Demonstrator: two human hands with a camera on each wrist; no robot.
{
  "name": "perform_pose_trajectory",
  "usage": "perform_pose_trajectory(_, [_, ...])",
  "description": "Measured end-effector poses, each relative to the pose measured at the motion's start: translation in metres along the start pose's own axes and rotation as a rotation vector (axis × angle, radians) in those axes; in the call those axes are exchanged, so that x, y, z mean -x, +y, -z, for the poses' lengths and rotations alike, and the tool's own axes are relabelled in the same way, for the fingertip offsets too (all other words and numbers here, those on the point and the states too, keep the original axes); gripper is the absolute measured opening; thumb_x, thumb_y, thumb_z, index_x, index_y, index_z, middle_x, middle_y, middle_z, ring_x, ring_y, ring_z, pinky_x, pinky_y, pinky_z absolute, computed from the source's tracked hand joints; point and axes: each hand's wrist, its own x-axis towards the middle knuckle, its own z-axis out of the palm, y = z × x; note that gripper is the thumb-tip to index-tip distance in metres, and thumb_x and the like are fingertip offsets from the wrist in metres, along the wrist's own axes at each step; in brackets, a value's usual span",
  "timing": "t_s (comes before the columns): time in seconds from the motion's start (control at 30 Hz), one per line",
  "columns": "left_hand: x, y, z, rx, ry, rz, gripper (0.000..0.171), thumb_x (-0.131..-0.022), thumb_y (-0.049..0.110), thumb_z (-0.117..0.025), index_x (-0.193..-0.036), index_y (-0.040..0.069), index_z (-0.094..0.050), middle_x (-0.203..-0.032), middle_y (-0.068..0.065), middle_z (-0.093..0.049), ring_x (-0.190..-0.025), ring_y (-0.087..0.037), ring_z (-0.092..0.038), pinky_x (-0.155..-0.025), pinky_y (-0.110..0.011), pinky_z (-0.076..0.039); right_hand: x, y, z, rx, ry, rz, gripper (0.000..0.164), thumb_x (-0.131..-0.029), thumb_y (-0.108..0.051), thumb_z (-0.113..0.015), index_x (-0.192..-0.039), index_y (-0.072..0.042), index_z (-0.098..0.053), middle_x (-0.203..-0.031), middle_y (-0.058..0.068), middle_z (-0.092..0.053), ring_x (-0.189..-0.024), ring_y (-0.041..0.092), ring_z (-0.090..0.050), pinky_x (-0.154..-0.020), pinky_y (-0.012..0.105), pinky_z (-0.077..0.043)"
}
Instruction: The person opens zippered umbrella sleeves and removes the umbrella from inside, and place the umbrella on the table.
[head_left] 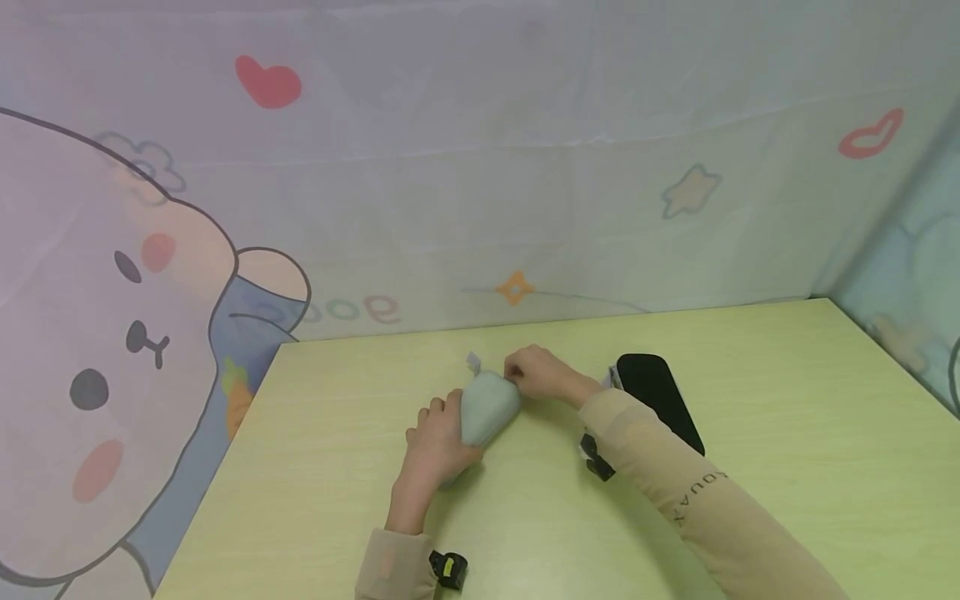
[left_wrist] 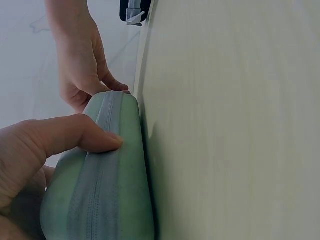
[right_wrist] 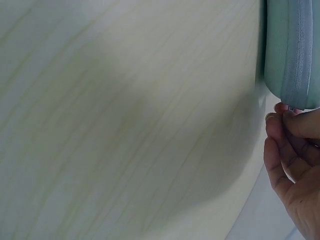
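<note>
A pale green zippered case (head_left: 491, 404) rests on the table, a grey zipper (left_wrist: 100, 195) running along its side. My left hand (head_left: 435, 442) grips the near part of it, thumb pressed on the zipper band in the left wrist view. At the far right end of the case, my right hand (head_left: 546, 375) pinches the zipper pull (right_wrist: 291, 108) between thumb and fingers. The zipper is closed along the stretch that shows. A small light tag (head_left: 473, 362) sticks out from the case's far end.
Right of the case lies a black case (head_left: 660, 396), partly behind my right forearm. The light wooden table (head_left: 810, 375) ends at a printed cloth backdrop (head_left: 480, 167). A small black device (head_left: 450, 570) is worn at my left wrist, another (head_left: 597, 458) at my right.
</note>
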Motion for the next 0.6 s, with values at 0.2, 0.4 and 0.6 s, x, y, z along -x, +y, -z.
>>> perform_pose_trajectory(0.2, [0.0003, -0.0010, -0.0006, 0.004, 0.003, -0.002, 0.084, -0.067, 0.021, -0.082, -0.139, 0.003, -0.044, -0.116, -0.022, -0.057, -0.099, -0.036, -0.053, -0.073, -0.054, -0.045, 0.0008, -0.0013, 0.0002, -0.014, -0.011, -0.010, 0.019, -0.092, 0.000, -0.053, -0.086, -0.005, -0.071, -0.087, 0.008, -0.072, -0.071, 0.013, -0.060, -0.067, 0.024, -0.052])
perform_pose_trajectory(0.4, [-0.0008, -0.0023, -0.0013, -0.002, 0.003, -0.004, 0.083, -0.067, 0.020, -0.081, -0.139, 0.003, -0.044, -0.116, -0.022, -0.057, -0.099, -0.036, -0.053, -0.072, -0.053, -0.045, 0.0009, -0.0013, 0.0007, -0.014, -0.016, -0.019, 0.019, -0.091, 0.001, -0.054, -0.085, -0.004, -0.071, -0.086, 0.009, -0.071, -0.069, 0.013, -0.059, -0.065, 0.023, -0.051])
perform_pose_trajectory(0.6, [0.0000, -0.0037, -0.0011, 0.000, 0.011, -0.007, 0.082, -0.067, 0.020, -0.080, -0.138, 0.003, -0.044, -0.115, -0.022, -0.057, -0.097, -0.036, -0.053, -0.071, -0.052, -0.045, 0.0018, -0.0027, 0.0022, 0.014, -0.020, -0.008, 0.018, -0.090, 0.001, -0.054, -0.084, -0.005, -0.071, -0.084, 0.007, -0.071, -0.069, 0.012, -0.058, -0.065, 0.023, -0.050])
